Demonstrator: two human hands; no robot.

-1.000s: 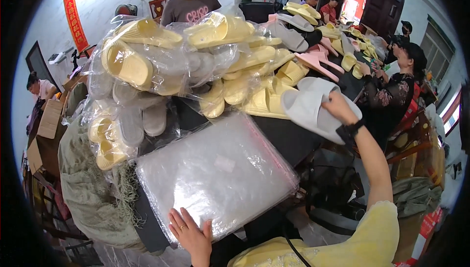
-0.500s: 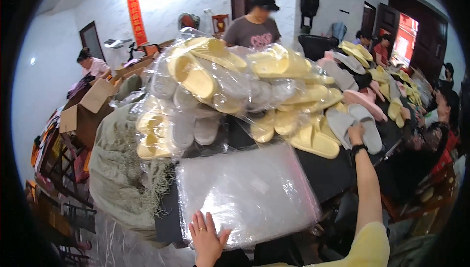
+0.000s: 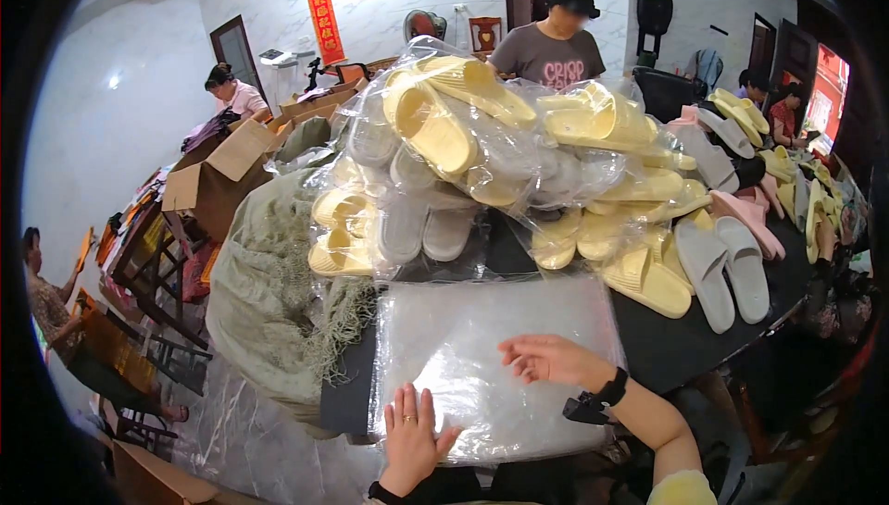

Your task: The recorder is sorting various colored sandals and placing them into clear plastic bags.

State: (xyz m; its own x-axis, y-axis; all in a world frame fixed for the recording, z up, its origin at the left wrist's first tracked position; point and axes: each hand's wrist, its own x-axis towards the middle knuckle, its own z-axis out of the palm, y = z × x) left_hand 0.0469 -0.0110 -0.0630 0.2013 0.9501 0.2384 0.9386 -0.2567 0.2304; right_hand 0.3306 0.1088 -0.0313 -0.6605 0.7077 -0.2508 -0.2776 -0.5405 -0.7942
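A stack of clear plastic bags (image 3: 491, 320) lies flat at the table's front edge. My left hand (image 3: 415, 438) rests on the stack's near left part, fingers spread and empty. Over its right half hovers my right hand (image 3: 551, 359), with loosely curled fingers apart and nothing in them; a black band circles the wrist. Right of the bags, a pair of grey slippers (image 3: 711, 274) sits side by side on the black tabletop (image 3: 662, 348). Beyond the stack rises a heap of yellow slippers (image 3: 431, 121) and grey ones, many wrapped in clear plastic.
A green mesh sack (image 3: 269, 292) bulges at the table's left, with an open cardboard box (image 3: 218, 172) behind it. Pink slippers (image 3: 748, 218) lie at the right. A person in a dark cap (image 3: 556, 42) stands across the table; other people sit farther off.
My right hand has let go of the grey slippers and moved left over the bags. My left hand stays on the stack. The view has swung left.
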